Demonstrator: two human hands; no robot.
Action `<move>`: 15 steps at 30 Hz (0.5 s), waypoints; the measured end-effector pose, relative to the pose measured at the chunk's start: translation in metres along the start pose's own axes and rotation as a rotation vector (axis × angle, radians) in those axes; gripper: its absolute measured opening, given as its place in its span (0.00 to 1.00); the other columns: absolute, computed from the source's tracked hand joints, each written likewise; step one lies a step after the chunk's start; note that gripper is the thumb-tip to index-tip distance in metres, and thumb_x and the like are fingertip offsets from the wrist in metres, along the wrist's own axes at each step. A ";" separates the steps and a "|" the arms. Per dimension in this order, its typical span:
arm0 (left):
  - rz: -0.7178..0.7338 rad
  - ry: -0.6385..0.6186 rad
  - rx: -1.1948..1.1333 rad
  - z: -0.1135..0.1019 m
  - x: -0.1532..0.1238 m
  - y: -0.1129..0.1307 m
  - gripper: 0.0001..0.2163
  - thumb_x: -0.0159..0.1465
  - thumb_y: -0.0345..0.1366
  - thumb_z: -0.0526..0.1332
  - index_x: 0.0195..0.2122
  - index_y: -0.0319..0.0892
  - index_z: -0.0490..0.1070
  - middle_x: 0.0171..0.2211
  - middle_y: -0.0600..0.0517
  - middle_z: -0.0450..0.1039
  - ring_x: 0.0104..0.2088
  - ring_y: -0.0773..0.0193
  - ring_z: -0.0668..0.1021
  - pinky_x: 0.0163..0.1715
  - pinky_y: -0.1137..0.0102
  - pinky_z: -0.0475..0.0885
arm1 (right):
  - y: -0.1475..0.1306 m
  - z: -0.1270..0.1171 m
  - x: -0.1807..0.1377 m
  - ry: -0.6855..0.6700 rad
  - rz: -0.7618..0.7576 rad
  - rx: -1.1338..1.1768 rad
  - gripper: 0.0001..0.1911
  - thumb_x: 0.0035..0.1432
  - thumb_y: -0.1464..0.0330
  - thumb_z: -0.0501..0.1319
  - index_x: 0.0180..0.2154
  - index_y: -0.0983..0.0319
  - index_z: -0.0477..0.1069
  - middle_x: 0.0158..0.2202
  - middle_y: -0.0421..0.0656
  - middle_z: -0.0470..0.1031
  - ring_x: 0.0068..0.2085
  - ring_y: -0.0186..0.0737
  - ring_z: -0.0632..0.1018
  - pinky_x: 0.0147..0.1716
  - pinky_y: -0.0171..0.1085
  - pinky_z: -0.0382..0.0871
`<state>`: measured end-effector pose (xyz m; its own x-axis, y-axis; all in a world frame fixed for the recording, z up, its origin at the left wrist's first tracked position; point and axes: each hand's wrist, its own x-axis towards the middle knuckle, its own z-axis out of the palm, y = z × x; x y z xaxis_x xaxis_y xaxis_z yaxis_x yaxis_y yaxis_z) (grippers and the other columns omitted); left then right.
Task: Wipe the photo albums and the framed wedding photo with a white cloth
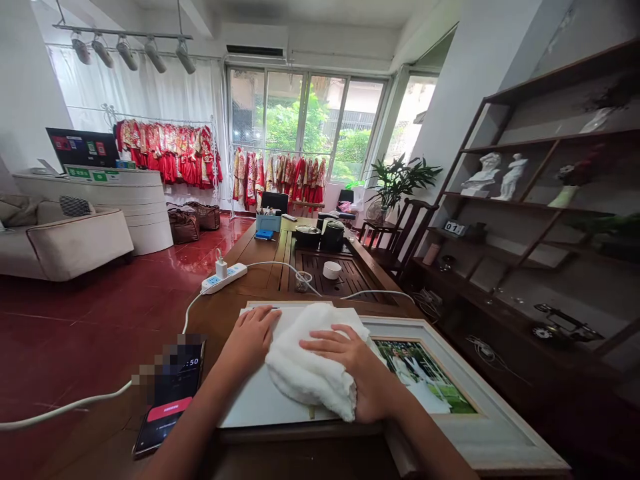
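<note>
A fluffy white towel (313,357) lies bunched over a white flat panel (250,407) on the wooden table in front of me. My right hand (350,360) grips the towel from its right side, fingers laid across the top and the thumb hidden. At the panel's upper left, my left hand (253,333) rests flat with its fingers stretched out, right beside the towel's edge and holding nothing. To the right, partly under the panel, lies a framed photo (425,377) with a wide white mat and an outdoor picture.
A phone (173,400) lies left of my left forearm. Beyond it a white power strip (225,279) trails cables. Farther back on the table (245,257) are a white cup (331,270), a glass jar (303,281) and a dark kettle (333,235). Shelves (525,200) stand at right.
</note>
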<state>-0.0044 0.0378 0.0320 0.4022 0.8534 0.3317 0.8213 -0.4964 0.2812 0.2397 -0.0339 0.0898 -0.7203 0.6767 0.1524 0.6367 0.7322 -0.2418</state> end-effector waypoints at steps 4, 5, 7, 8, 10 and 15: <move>0.001 0.007 -0.005 0.001 0.000 -0.001 0.20 0.67 0.31 0.48 0.58 0.50 0.64 0.61 0.50 0.63 0.60 0.59 0.65 0.60 0.58 0.56 | 0.011 0.000 -0.004 0.055 0.065 -0.005 0.37 0.44 0.62 0.62 0.59 0.55 0.64 0.60 0.45 0.66 0.60 0.53 0.67 0.60 0.51 0.49; 0.000 0.008 -0.008 0.001 0.000 0.000 0.20 0.67 0.31 0.47 0.58 0.50 0.64 0.61 0.50 0.63 0.60 0.59 0.65 0.60 0.58 0.55 | 0.016 0.001 -0.005 0.084 0.106 -0.028 0.37 0.45 0.63 0.62 0.59 0.56 0.63 0.60 0.46 0.66 0.60 0.53 0.67 0.60 0.51 0.50; -0.001 0.005 -0.010 0.000 0.000 0.000 0.20 0.68 0.31 0.47 0.58 0.50 0.64 0.61 0.50 0.63 0.60 0.59 0.65 0.60 0.58 0.55 | 0.026 0.002 -0.009 0.138 0.191 -0.087 0.38 0.45 0.64 0.61 0.60 0.57 0.62 0.60 0.46 0.66 0.60 0.54 0.66 0.59 0.52 0.51; -0.001 0.003 -0.010 0.000 0.000 0.001 0.20 0.68 0.31 0.46 0.58 0.50 0.64 0.60 0.50 0.63 0.60 0.59 0.65 0.60 0.58 0.55 | 0.031 0.003 -0.011 0.161 0.230 -0.116 0.38 0.45 0.65 0.60 0.60 0.58 0.62 0.60 0.46 0.66 0.60 0.54 0.66 0.59 0.52 0.51; -0.003 -0.002 -0.010 -0.001 0.000 0.001 0.20 0.68 0.31 0.46 0.58 0.50 0.64 0.60 0.50 0.64 0.60 0.59 0.65 0.60 0.58 0.55 | 0.039 0.004 -0.014 0.203 0.302 -0.166 0.37 0.45 0.66 0.59 0.60 0.59 0.63 0.60 0.47 0.66 0.60 0.54 0.66 0.58 0.53 0.53; -0.006 0.002 -0.010 -0.001 -0.001 0.001 0.20 0.68 0.31 0.46 0.58 0.50 0.64 0.60 0.51 0.64 0.60 0.59 0.65 0.61 0.59 0.54 | 0.038 0.005 -0.014 0.218 0.331 -0.202 0.37 0.44 0.67 0.57 0.59 0.59 0.64 0.60 0.47 0.66 0.59 0.55 0.66 0.57 0.55 0.53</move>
<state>-0.0043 0.0363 0.0330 0.3964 0.8562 0.3313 0.8198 -0.4925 0.2921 0.2730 -0.0159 0.0733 -0.4072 0.8619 0.3022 0.8801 0.4587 -0.1225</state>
